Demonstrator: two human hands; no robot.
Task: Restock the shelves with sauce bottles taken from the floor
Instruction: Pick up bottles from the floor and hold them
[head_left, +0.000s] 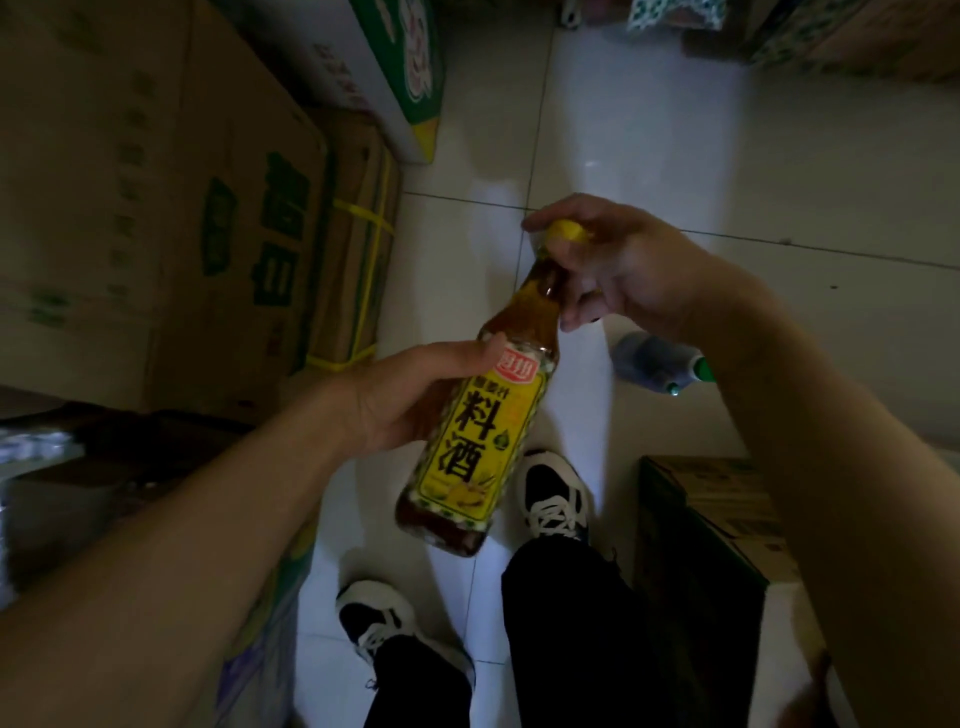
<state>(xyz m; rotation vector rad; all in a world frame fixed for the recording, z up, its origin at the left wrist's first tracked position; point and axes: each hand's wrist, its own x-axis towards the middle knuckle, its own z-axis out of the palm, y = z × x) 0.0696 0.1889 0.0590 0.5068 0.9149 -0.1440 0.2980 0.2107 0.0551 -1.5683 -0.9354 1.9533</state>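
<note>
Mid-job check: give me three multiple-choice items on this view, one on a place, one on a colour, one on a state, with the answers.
1. Where does the right hand hold the bottle?
A. at the neck and cap
B. at the base
C. on the label

2. What colour is the cap?
A. red
B. yellow
C. black

3. How is the bottle now?
A. lying on the floor
B. standing on a box
C. held in the air, tilted, by both hands

Answers:
1 A, its fingers curl round the top of the bottle.
2 B, yellow shows between those fingers.
3 C, the left hand grips the body while the right hand holds the top.
</note>
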